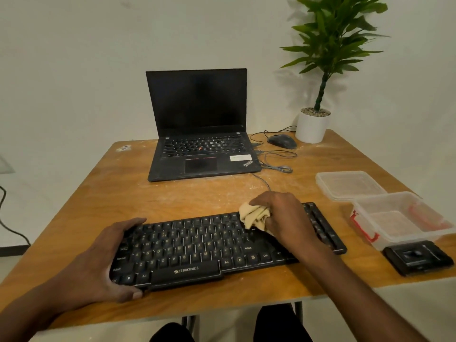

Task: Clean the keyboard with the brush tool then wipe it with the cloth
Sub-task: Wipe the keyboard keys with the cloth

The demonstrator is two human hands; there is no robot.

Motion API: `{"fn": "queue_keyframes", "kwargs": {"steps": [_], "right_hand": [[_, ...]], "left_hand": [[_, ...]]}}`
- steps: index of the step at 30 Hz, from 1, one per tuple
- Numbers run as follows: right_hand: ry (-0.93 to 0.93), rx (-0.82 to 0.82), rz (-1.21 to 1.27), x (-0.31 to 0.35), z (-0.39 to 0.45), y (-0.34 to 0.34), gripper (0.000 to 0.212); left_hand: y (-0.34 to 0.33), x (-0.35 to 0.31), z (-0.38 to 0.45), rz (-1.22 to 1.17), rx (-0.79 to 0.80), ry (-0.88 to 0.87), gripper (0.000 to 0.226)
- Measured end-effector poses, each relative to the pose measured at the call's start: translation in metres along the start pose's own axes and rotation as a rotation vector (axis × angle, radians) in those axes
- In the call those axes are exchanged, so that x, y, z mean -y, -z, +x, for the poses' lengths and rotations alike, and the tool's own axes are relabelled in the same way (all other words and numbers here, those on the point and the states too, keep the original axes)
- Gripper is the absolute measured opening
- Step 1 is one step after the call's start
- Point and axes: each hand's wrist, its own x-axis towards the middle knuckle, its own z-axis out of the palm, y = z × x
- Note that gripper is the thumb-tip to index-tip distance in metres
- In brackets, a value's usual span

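Backdrop: plain pale wall behind a wooden bench (74, 193), dusted with pale powder around the middle.
Left hand (98, 262): lower left of the frame, wrapped round the left end of the keyboard (197, 248), thumb along the near edge, fingers (134, 222) curled over the far edge.
Keyboard: black, flat on the bench in the lower middle of the frame, slanting up toward the right.
Laptop (199, 129): upper middle, lid up, screen dark, well behind the keyboard.
Cloth (254, 215): tan, bunched, pressed on the keys right of centre.
Right hand (283, 215): fingers clenched round the cloth, palm down over the keyboard's right part.
Mouse (282, 141): dark, right of the laptop, cable looping beside it.
Plant pot (312, 127): white, leafy, upper right, at the bench's far corner.
Plastic box (399, 220): clear, open, right edge, lid (350, 185) just behind it.
Black tool (418, 256): lower right, in front of the box; whether this is the brush, cannot tell.
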Motion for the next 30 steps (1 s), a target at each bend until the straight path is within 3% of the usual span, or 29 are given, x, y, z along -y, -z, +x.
{"fn": "queue_keyframes", "kwargs": {"steps": [7, 13, 20, 25, 30], "right_hand": [[-0.115, -0.048, -0.100, -0.012, 0.005, -0.003, 0.062], [0.030, 0.024, 0.069, 0.034, 0.021, -0.026, 0.057], [0.011, 0.072, 0.035, 0.049, 0.037, -0.033, 0.055], [0.168, 0.168, 0.154, 0.094, 0.039, -0.056, 0.057], [0.086, 0.196, 0.139, 0.071, 0.047, -0.039, 0.056]], "left_hand": [[0.000, -0.004, 0.001, 0.008, 0.003, 0.019, 0.142], [0.000, -0.009, 0.001, 0.017, 0.008, 0.025, 0.137], [0.000, -0.008, 0.002, 0.001, 0.010, 0.037, 0.137], [0.000, -0.008, 0.001, 0.002, 0.011, 0.037, 0.137], [0.003, -0.002, -0.002, -0.038, 0.031, 0.048, 0.141]]}}
